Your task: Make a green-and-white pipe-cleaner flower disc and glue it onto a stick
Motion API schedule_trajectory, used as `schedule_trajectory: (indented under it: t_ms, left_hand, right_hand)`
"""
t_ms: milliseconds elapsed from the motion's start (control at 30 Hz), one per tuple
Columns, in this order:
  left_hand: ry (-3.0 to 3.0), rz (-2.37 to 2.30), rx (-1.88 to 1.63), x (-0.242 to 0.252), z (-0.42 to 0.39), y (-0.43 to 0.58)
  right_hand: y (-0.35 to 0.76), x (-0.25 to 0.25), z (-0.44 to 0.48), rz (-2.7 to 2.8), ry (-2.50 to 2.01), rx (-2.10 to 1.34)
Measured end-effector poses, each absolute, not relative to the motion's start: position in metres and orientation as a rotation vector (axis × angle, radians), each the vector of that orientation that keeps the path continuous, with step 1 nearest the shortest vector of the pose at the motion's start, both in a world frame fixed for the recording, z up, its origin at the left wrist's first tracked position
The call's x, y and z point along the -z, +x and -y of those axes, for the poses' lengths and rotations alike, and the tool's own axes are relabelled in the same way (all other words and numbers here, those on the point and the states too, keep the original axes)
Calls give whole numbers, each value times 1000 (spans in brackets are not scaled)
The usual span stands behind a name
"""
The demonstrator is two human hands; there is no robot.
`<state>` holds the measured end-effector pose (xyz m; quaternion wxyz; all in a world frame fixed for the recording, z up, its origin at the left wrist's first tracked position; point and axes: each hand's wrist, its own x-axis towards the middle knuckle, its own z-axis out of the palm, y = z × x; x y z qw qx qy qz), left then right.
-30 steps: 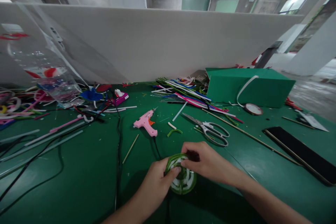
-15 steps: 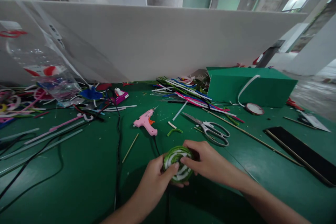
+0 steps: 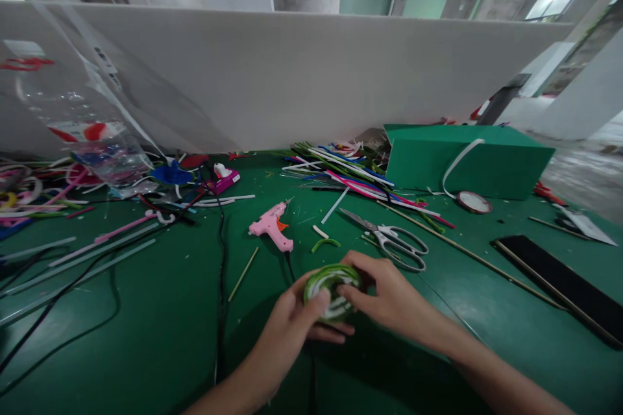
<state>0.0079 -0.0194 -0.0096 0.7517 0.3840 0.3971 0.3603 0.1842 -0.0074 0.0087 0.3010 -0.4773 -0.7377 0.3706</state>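
Note:
Between my hands is a round coil of green and white pipe cleaners (image 3: 331, 274), held just above the green table. My left hand (image 3: 302, 316) grips it from the left, thumb on its face and fingers beneath. From the right, my right hand (image 3: 377, 285) closes on it, with the thumb near the coil's middle and fingers at its far rim. A pink hot glue gun (image 3: 271, 227) lies beyond my hands to the left. Grey-handled scissors (image 3: 389, 238) rest beyond them to the right, and short green and white pipe cleaner pieces (image 3: 325, 243) lie between the two.
Loose pipe cleaners (image 3: 348, 168) are piled at the back beside a green box (image 3: 467, 159). A thin stick (image 3: 467, 253) and a phone (image 3: 559, 282) lie at right. Clear glue sticks (image 3: 97, 272), black cables (image 3: 220, 285) and a large plastic bottle (image 3: 82, 117) occupy the left.
The coil has tilted, so its face is seen more obliquely. My left fingers now stretch out further under it, and my right hand has shifted slightly.

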Motion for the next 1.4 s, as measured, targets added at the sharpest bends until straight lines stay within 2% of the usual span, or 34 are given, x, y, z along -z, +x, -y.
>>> schedule_trajectory:
  t_ms: [100,233,367,433,567,667,1100,1400]
  left_hand:
    - [628,-727,-795,2,16,4]
    - [607,-762,-788,2,14,1]
    - [660,-813,-892,6,11,1]
    - [694,-839,-968,6,10,1]
    - [781,-904,-1034,3,11,0]
    - [793,-896,-1034,2,12,1]
    - [912,-922,-929,8,11,1]
    - [881,-930,-922,9,9,2]
  right_hand:
    - [188,-10,6,1888,-1088,-903]
    - [190,-3,1,1868,-850,-819]
    - [192,2,-8,1760,-990,-810]
    - [195,2,-12,1597,-1103,-1019]
    - [200,1,-15,1247,-1054,-1709]
    - [200,3,-13,1172,-949,-1904]
    - [198,4,-10,1296,-911,-1845]
    - [201,-5,-12,1368,-1059,-1745]
